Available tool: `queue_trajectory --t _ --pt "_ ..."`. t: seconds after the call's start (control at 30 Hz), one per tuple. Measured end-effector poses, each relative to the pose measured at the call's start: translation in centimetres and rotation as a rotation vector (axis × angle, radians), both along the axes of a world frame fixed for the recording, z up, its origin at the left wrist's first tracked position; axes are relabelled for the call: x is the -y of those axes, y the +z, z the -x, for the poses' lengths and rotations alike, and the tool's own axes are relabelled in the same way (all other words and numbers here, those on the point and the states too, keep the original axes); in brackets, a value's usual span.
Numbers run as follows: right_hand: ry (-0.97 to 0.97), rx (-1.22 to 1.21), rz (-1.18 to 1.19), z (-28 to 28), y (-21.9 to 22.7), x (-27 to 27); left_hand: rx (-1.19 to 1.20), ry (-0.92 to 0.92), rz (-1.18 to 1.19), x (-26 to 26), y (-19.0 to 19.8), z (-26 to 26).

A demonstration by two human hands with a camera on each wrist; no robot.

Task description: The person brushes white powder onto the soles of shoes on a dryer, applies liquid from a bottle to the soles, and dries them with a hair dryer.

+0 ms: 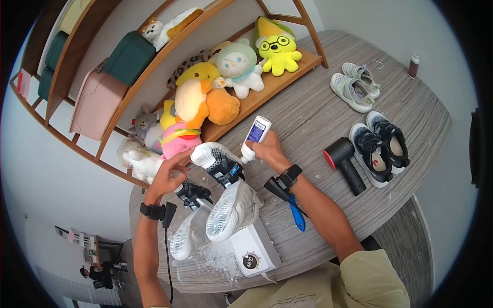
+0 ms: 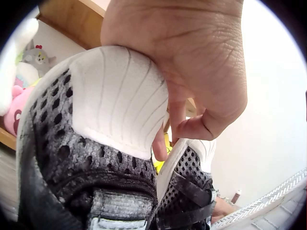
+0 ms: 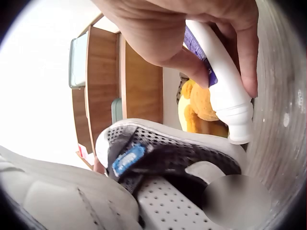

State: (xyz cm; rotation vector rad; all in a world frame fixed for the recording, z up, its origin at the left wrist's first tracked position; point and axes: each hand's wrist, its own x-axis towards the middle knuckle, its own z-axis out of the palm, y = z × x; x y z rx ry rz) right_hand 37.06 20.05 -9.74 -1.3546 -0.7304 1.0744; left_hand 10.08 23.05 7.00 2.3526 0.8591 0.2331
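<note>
My left hand (image 1: 165,177) grips the toe of the shoe (image 1: 218,163), fingers curled around it. The shoe lies across the dryer (image 1: 254,249), long axis toward my right hand (image 1: 267,150), which pinches the bottle (image 1: 255,135), nozzle just above the heel.

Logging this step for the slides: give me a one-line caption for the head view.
Left hand holds a white sneaker while right hand tips a bottle toward it.
</note>
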Motion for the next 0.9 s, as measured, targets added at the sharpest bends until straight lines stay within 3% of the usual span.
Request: queue_trajectory --t 0.17,0.57,0.77,0.9 --pt "-0.038 -0.031 -0.130 0.2 1.7 0.4 0.011 -0.003 -0.035 0.2 0.0 -0.3" --pt "0.043 -0.011 0.025 -0.2 -0.2 -0.3 -0.005 -0.003 -0.037 0.2 0.0 -0.3" --pt "-0.017 -0.022 -0.087 0.2 0.6 -0.3 0.002 -0.008 -0.036 0.1 0.0 -0.3" --pt "-0.040 -0.272 -0.169 0.5 1.7 0.4 0.001 -0.006 -0.043 0.1 -0.1 -0.2"
